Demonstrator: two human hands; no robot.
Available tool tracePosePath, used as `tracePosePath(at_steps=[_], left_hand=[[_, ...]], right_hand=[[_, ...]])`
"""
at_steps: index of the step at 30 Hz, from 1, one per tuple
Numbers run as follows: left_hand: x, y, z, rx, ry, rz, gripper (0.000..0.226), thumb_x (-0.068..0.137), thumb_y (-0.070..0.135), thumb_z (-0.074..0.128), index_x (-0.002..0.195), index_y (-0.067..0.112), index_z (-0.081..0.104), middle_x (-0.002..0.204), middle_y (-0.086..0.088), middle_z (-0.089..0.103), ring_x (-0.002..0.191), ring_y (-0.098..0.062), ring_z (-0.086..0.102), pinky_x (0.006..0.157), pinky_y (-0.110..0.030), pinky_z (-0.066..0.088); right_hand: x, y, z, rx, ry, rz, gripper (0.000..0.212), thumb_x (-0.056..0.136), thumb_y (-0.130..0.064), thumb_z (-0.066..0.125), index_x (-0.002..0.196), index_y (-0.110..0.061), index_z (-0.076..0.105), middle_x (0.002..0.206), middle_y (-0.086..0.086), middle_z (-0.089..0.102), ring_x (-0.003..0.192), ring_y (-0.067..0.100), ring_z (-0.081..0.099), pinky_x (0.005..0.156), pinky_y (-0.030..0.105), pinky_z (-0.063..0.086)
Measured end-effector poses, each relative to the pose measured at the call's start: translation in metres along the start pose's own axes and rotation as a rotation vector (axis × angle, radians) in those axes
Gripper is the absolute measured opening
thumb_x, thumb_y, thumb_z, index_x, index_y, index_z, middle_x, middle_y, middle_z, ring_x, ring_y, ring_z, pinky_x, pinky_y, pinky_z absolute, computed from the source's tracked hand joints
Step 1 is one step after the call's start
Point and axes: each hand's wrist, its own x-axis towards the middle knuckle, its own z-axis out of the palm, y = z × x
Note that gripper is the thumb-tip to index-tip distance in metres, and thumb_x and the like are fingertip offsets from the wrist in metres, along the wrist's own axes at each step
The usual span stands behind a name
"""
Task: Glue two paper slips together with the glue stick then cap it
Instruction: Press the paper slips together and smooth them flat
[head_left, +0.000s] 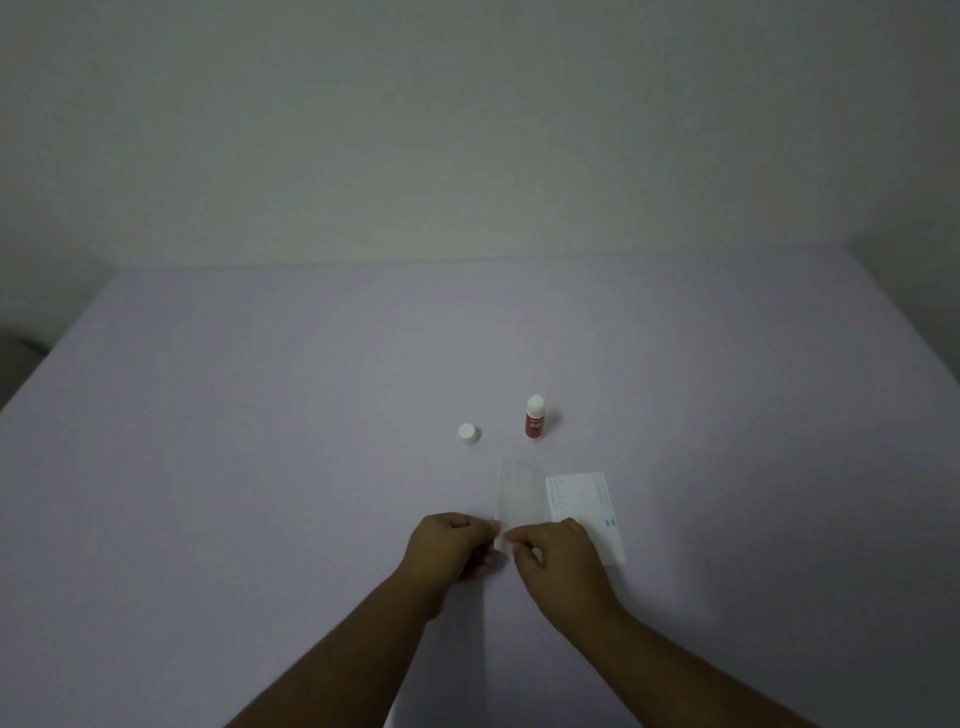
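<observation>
Your left hand (451, 545) and right hand (558, 553) pinch the thin white paper slip (517, 493); next, lay it onto the printed slip (582, 499) just right.

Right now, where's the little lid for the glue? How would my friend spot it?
Start at the red glue stick standing upright in the middle of the big pale purple table. Look just to its left and slightly nearer the person. The cap is the small white round thing sitting alone there, with no red on it, unlike the glue stick.
</observation>
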Motion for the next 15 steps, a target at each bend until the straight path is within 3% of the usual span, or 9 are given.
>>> tracePosePath(at_steps=[2,5,9,15], left_hand=[[-0.003,0.003,0.003,-0.01,-0.002,0.001,0.016,0.083,0.012,0.068,0.071,0.002,0.072,0.06,-0.009,0.071,0.048,-0.014,0.066,0.045,-0.018,0.05],[-0.006,0.004,0.009,-0.019,0.009,0.024,0.024,0.086,0.02,0.067,0.067,0.008,0.074,0.062,-0.008,0.073,0.052,-0.015,0.067,0.049,-0.021,0.053],[-0.015,0.006,0.02,-0.005,0.023,0.078,0.043,0.093,0.038,0.052,0.073,0.008,0.075,0.067,-0.008,0.075,0.061,-0.02,0.07,0.056,-0.024,0.056],[-0.023,0.01,0.038,0.131,-0.004,0.202,0.056,0.096,0.048,0.037,0.076,0.014,0.077,0.077,-0.004,0.076,0.075,-0.019,0.07,0.063,-0.022,0.056]], right_hand=[[-0.002,-0.003,-0.005,0.134,0.018,0.098,0.018,0.086,-0.016,0.057,0.09,-0.016,0.075,0.088,0.001,0.074,0.076,0.01,0.059,0.08,0.026,0.05],[-0.002,-0.005,-0.011,0.25,0.023,0.195,0.019,0.086,-0.022,0.059,0.083,-0.011,0.074,0.079,0.007,0.074,0.074,0.019,0.063,0.075,0.033,0.051],[-0.005,-0.004,-0.021,0.334,0.032,0.331,0.024,0.082,-0.037,0.063,0.078,-0.016,0.073,0.067,-0.008,0.066,0.065,0.008,0.058,0.066,0.026,0.048],[-0.008,0.006,-0.037,0.362,0.077,0.397,0.013,0.08,-0.023,0.062,0.083,-0.018,0.074,0.083,-0.001,0.073,0.079,0.015,0.065,0.077,0.033,0.053]])
